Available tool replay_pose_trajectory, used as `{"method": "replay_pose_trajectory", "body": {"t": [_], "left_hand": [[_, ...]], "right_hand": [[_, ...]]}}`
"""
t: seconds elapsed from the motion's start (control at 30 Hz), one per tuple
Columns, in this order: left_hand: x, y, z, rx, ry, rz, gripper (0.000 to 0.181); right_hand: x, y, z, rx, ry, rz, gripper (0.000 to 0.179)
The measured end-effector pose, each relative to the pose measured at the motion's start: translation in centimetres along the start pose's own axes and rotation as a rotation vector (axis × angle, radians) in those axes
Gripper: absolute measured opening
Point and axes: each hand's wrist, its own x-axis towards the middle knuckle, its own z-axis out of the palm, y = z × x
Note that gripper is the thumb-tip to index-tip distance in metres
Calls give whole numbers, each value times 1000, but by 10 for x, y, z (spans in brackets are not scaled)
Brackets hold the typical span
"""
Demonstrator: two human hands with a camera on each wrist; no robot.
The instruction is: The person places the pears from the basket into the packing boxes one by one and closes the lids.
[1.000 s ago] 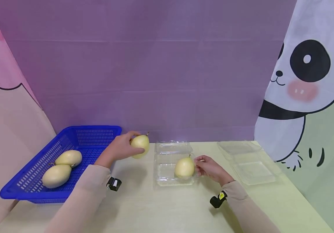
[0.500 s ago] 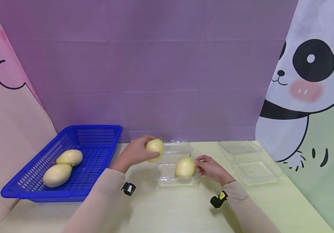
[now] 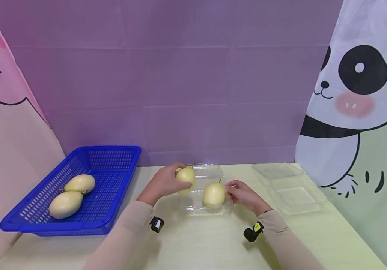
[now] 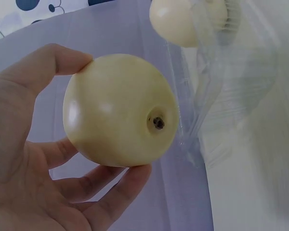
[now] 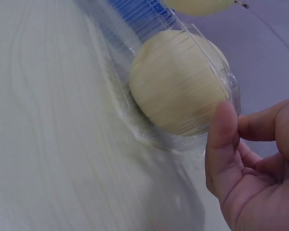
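Observation:
My left hand (image 3: 166,182) grips a pale yellow pear (image 3: 185,178) between thumb and fingers, over the left side of an open clear plastic clamshell box (image 3: 207,211). In the left wrist view the held pear (image 4: 118,110) shows its dark blossom end. A second pear (image 3: 214,194) sits in the right half of that box, stem up. With thumb and index finger my right hand (image 3: 245,195) pinches the box's right rim beside this pear. In the right wrist view the pear (image 5: 178,82) shows through the box's ribbed wall, next to my right hand (image 5: 253,159).
On the left stands a blue plastic basket (image 3: 112,204) with two more pears (image 3: 65,204) in it. Another open clear clamshell box (image 3: 294,200) lies at the right of the pale wooden table (image 3: 193,243). A purple backdrop (image 3: 179,82) rises behind the table.
My left hand has carried its pear rightward from beside the basket to over the box, and lowered it slightly in the last half second. The right hand stays at the box's rim.

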Motion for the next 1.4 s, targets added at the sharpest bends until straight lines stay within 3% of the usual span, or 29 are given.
{"method": "replay_pose_trajectory", "body": {"t": [0.27,0.83,1.23,1.4], "left_hand": [[1,-1,14,48,-10,30,60],[2,-2,34,62,-2,21,61],[5,0,49,223,26,55,59],[6,2,54,276,36,41,60]], "right_hand": [[0,0,1,-1,-7,-6,22],[3,2,0,2,-2,-1,21],[1,0,2,0,1,-12,23],[1,1,3,-1,15,-7,21]]}}
